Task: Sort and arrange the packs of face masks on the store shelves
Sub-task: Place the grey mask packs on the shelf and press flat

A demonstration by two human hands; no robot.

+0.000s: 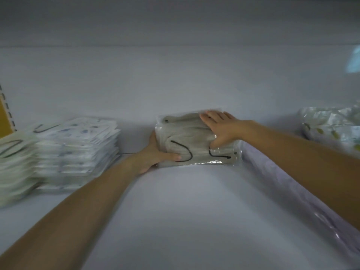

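Observation:
A small stack of grey face-mask packs [187,139] in clear plastic, with black ear loops showing, sits on the white shelf [175,211] near the back wall. My left hand [155,154] grips its left front corner, thumb lying along the front edge. My right hand [220,126] lies on top of the stack at the right, fingers stretched toward the back and thumb pressing down the near side. Under the right arm lies a pale lilac pack in plastic [288,184].
Two tall stacks of white patterned mask packs [78,151] and greenish-white ones [13,168] stand at the left. More patterned packs [331,125] lie at the far right. A yellow upright with slots [5,117] borders the shelf on the left.

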